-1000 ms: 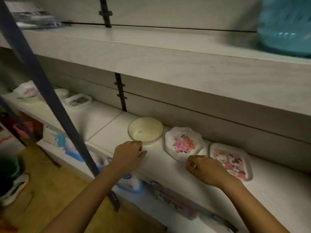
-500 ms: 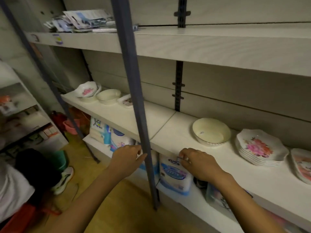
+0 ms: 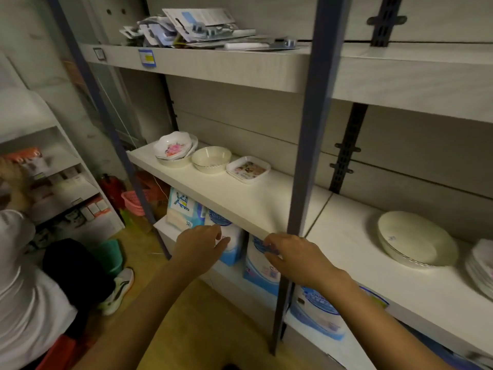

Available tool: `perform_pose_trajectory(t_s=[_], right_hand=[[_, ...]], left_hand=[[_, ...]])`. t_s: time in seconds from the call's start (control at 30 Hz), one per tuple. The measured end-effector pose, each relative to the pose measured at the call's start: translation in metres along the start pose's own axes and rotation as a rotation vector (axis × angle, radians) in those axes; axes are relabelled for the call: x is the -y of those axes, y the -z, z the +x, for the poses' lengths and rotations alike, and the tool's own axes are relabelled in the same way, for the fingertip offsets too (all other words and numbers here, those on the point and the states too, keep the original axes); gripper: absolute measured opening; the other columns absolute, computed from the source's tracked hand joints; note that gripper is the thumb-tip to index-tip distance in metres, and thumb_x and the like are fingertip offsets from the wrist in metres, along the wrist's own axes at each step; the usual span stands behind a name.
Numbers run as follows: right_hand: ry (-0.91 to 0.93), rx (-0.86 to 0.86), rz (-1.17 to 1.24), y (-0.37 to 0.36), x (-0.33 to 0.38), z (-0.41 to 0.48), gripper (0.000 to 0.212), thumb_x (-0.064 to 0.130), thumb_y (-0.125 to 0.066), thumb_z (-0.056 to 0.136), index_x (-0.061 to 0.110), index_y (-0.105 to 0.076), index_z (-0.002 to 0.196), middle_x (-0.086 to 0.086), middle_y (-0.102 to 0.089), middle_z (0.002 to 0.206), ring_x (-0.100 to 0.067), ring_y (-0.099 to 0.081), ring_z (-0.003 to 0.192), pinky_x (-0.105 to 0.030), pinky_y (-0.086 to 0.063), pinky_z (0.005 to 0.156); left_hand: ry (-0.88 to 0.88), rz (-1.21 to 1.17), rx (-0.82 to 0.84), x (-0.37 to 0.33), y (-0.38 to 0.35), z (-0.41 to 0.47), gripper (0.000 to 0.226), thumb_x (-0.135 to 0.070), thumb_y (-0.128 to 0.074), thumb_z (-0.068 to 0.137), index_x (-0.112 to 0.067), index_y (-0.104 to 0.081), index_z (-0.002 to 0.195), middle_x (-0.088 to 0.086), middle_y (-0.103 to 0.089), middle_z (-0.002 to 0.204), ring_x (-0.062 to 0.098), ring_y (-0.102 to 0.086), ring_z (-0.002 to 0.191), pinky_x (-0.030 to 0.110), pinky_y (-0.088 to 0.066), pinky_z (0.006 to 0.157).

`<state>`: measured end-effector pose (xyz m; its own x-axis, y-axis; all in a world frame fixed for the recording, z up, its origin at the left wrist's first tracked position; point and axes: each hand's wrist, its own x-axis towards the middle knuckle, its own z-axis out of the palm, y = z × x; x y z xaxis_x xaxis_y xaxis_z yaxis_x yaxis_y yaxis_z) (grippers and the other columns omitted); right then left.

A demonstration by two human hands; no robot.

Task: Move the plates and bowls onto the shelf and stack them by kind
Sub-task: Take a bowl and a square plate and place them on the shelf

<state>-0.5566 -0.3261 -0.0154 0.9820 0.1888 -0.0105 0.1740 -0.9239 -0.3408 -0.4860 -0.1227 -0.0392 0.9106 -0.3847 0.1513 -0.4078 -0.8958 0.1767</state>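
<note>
On the far left end of the white shelf (image 3: 240,198) sit a flower-print scalloped plate (image 3: 173,146) tilted on a bowl, a cream bowl (image 3: 212,159) and a square picture plate (image 3: 248,169). At the right stand a cream bowl stack (image 3: 416,240) and, cut off by the frame edge, a scalloped plate stack (image 3: 482,268). My left hand (image 3: 198,245) hangs below the shelf's front edge, fingers loosely curled, holding nothing. My right hand (image 3: 294,256) is at the shelf's front edge by the post, fingers bent, with nothing in it.
A blue-grey post (image 3: 309,156) rises between my hands and the shelf; another (image 3: 106,124) slants at the left. Blue-white packages (image 3: 232,236) fill the lower shelf. Papers (image 3: 197,30) lie on the top shelf. A crouching person (image 3: 32,289) and a pink basket (image 3: 134,202) are at left.
The view has swung left along the shelf; the far-left dishes are now near the middle and the right stacks have slid to the edge. Both hands moved left, staying empty.
</note>
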Motion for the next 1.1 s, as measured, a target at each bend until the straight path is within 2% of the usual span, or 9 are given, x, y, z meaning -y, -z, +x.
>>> perform_pose_trajectory(t_s=[0.1,0.23,0.47,0.57,0.77,0.93,1.1], right_hand=[[-0.011,-0.02,0.004,-0.006,0.015,0.044,0.03,0.034,-0.039,0.096,0.023,-0.049,0.123,0.0,-0.056,0.123,-0.022,-0.056,0.106,-0.034,-0.046,0.084],[-0.059,-0.029,0.035,-0.009,0.025,0.104,0.035,0.033,-0.039,0.096,0.023,-0.046,0.129,0.0,-0.054,0.128,-0.022,-0.054,0.109,-0.031,-0.044,0.085],[-0.222,-0.053,0.002,-0.018,0.016,0.191,0.035,0.034,-0.039,0.095,0.024,-0.048,0.128,0.0,-0.055,0.13,-0.023,-0.055,0.113,-0.037,-0.048,0.092],[-0.317,-0.046,0.005,-0.021,0.008,0.217,0.034,0.035,-0.04,0.095,0.024,-0.05,0.126,0.0,-0.057,0.128,-0.023,-0.056,0.112,-0.037,-0.049,0.091],[-0.501,-0.073,-0.016,-0.024,-0.007,0.264,0.033,0.036,-0.041,0.095,0.023,-0.052,0.123,-0.001,-0.06,0.124,-0.023,-0.059,0.106,-0.035,-0.051,0.088],[-0.647,-0.084,-0.024,-0.033,-0.017,0.303,0.034,0.035,-0.041,0.096,0.022,-0.051,0.125,-0.002,-0.061,0.124,-0.021,-0.06,0.105,-0.033,-0.052,0.086],[-0.87,-0.065,-0.067,-0.037,-0.026,0.343,0.042,0.042,-0.033,0.097,0.016,-0.055,0.122,-0.008,-0.063,0.119,-0.027,-0.061,0.104,-0.033,-0.046,0.077]], left_hand=[[-0.043,0.01,0.021,0.034,-0.001,0.033,0.035,-0.046,-0.04,0.092,-0.016,-0.055,0.102,0.002,-0.067,0.102,0.014,-0.062,0.09,0.025,-0.051,0.076],[-0.081,0.002,0.019,0.077,0.007,0.081,0.033,-0.042,-0.042,0.093,-0.013,-0.057,0.101,0.004,-0.068,0.099,0.015,-0.062,0.088,0.02,-0.041,0.07],[-0.133,-0.004,-0.004,0.141,0.024,0.154,0.032,-0.04,-0.046,0.092,-0.011,-0.059,0.092,0.004,-0.067,0.087,0.015,-0.063,0.081,0.028,-0.054,0.08],[-0.139,-0.003,0.077,0.157,0.025,0.18,0.028,-0.041,-0.045,0.092,-0.015,-0.054,0.087,-0.001,-0.059,0.079,0.016,-0.063,0.082,0.031,-0.053,0.084],[-0.165,-0.038,0.099,0.189,0.013,0.241,0.031,-0.042,-0.044,0.092,-0.015,-0.057,0.094,0.002,-0.067,0.089,0.016,-0.063,0.083,0.029,-0.05,0.082],[-0.267,-0.062,0.13,0.217,-0.004,0.294,0.03,-0.04,-0.046,0.091,-0.013,-0.06,0.093,0.004,-0.068,0.083,0.018,-0.062,0.076,0.03,-0.05,0.071],[-0.36,-0.045,0.182,0.241,-0.009,0.339,0.026,-0.039,-0.044,0.092,-0.018,-0.053,0.081,-0.003,-0.052,0.065,0.015,-0.052,0.062,0.023,-0.036,0.052]])
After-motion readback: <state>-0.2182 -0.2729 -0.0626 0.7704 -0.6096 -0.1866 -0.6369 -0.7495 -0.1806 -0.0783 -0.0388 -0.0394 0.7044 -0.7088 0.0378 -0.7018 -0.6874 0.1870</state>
